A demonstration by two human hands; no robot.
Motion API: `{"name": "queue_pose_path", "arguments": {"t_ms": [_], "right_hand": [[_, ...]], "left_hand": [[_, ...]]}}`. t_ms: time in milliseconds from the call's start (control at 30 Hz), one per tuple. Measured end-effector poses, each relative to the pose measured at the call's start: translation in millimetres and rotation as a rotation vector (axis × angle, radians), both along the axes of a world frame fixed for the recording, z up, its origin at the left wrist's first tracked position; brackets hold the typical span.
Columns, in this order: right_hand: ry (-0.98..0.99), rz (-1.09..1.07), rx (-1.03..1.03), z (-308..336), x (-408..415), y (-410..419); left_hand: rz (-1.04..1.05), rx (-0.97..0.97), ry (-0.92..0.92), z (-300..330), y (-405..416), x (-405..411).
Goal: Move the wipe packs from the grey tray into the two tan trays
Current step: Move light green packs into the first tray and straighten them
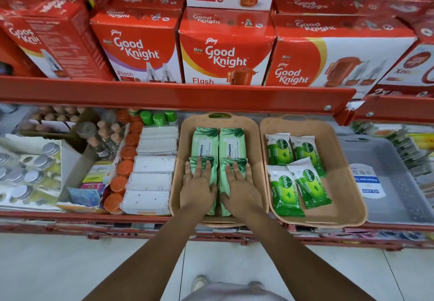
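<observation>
The left tan tray (178,159) holds several pale green Himalaya wipe packs: two at the back (218,143) and two at the front. My left hand (199,183) lies flat, fingers spread, on the front left pack (212,197). My right hand (239,185) lies flat on the front right pack (224,183). Neither hand grips anything. The right tan tray (345,178) holds several bright green Dettol wipe packs (285,190), one tilted. The grey tray (397,183) at the far right shows only a white label on its floor.
A red shelf rail (164,94) overhangs the trays, with red Good Knight boxes (225,49) above. White packs (152,178), orange caps (122,166) and green-capped bottles (159,117) crowd the shelf left of the trays. Hanging packets (413,150) lie right of the grey tray.
</observation>
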State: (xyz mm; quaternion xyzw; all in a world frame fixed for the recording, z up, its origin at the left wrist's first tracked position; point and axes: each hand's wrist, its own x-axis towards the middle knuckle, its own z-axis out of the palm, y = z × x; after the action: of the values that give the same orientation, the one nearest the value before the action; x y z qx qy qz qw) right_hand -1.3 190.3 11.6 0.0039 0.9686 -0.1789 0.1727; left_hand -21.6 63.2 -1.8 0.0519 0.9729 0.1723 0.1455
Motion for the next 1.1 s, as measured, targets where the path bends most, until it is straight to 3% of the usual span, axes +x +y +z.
{"name": "queue_pose_path", "arguments": {"t_ms": [233, 367, 633, 1000, 1100], "right_hand": [[-0.105, 0.016, 0.001, 20, -14, 5], [-0.159, 0.08, 0.05, 11, -6, 6], [-0.004, 0.127, 0.085, -25, 7, 3], [-0.057, 0.154, 0.061, -22, 2, 8], [0.057, 0.16, 0.055, 0, 3, 21]], "left_hand": [[-0.067, -0.122, -0.237, 22, 2, -14], [-0.11, -0.171, -0.194, 12, 2, -1], [-0.126, -0.21, 0.068, -20, -3, 14], [-0.078, -0.086, -0.05, -24, -3, 3], [-0.024, -0.033, -0.018, -15, 4, 5]]}}
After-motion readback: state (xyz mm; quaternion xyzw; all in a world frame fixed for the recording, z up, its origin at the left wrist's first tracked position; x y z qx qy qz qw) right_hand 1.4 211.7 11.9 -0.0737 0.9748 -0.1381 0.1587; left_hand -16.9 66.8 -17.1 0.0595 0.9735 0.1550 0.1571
